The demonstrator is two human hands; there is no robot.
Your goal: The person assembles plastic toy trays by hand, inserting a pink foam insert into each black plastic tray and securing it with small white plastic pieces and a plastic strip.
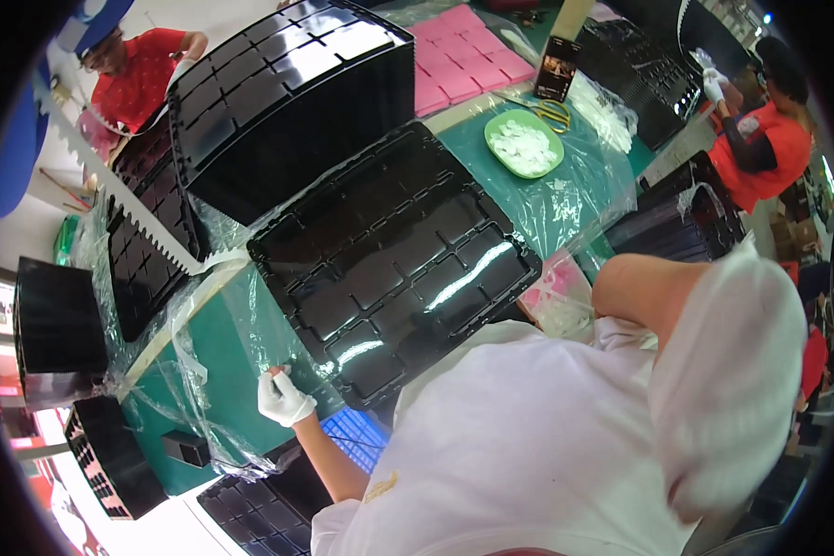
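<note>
My left hand [285, 398], in a white glove with bare fingertips, is at the near left beside the tray's corner. Its fingers are curled together next to clear plastic film [261, 320]; what they hold, if anything, is too small to make out. In front of me lies a shiny black plastic tray [380, 250] with divided rectangular compartments, tilted across the table. My right arm [653, 289] is bent at the right, and the hand on it is out of sight.
A tall stack of black trays [296, 120] stands behind, beside pink divided sheets [468, 56]. A green bowl [549, 165] of white pieces and yellow-handled scissors [554, 113] lie at the right. A small black box [187, 448] sits near left. Two people in red work farther off.
</note>
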